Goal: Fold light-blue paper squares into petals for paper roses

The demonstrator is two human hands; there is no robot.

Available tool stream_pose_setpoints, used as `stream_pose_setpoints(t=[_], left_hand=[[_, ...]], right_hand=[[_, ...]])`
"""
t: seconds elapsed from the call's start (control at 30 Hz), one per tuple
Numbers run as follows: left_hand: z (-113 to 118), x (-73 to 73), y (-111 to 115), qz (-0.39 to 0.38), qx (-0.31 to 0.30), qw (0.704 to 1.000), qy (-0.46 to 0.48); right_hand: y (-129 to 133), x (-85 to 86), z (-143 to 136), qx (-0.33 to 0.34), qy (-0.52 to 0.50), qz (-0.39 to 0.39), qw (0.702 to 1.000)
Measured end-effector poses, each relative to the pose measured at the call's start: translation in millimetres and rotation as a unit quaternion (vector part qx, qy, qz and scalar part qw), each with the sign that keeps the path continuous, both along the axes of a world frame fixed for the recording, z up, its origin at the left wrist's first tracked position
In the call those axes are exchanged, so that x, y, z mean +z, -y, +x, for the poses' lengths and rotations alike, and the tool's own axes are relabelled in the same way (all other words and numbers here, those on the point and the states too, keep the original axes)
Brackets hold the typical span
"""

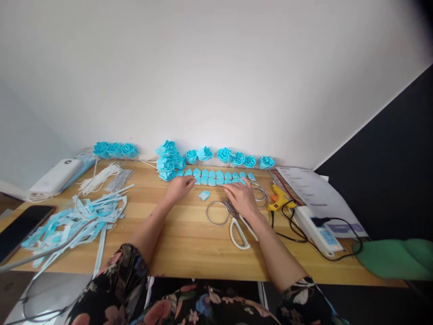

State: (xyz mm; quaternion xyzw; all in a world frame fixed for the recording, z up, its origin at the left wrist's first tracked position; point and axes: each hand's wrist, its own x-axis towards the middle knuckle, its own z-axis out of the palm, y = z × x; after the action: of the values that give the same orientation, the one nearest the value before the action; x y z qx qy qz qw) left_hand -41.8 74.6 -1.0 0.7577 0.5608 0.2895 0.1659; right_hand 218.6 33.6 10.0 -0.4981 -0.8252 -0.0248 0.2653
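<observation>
Two rows of small blue petal pieces [211, 177] lie across the back of the wooden table. My left hand [181, 187] is at the left part of the front row, its fingers drawn together by a petal; whether it grips one is too small to tell. At the right part of the rows, my right hand [241, 195] has its fingers spread over the petals, palm down. One loose blue piece [204, 195] lies in front of the rows. White-handled scissors [239, 232] lie partly under my right hand and wrist, beside a metal ring [217, 213].
Blue flowers [204, 154] stand along the wall. At left are blue and white scraps [77, 221], a phone [23, 228], a power bank [56, 178] and white cords [100, 179]. A yellow glue gun [280, 198], power strip [316, 232] and paper [314, 194] are at right.
</observation>
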Motion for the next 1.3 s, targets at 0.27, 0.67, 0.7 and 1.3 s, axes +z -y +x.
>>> stream_pose_setpoints(t=[0.27, 0.67, 0.7, 1.3], left_hand=[[21.4, -0.1, 9.9, -0.071, -0.046, 0.991, -0.103], [30.9, -1.5, 23.5, -0.045, -0.066, 0.996, -0.041], [31.3, -1.3, 24.6, -0.056, -0.067, 0.996, 0.003], [52.0, 3.6, 42.8, -0.193, -0.150, 0.874, 0.420]], right_hand=[[1.5, -6.0, -8.3, 0.025, 0.022, 0.009, 0.999], [4.3, -6.0, -13.1, 0.055, -0.061, -0.039, 0.996], [4.5, -6.1, -14.5, 0.060, -0.089, -0.055, 0.993], [10.8, -4.9, -23.2, 0.102, -0.380, -0.283, 0.874]])
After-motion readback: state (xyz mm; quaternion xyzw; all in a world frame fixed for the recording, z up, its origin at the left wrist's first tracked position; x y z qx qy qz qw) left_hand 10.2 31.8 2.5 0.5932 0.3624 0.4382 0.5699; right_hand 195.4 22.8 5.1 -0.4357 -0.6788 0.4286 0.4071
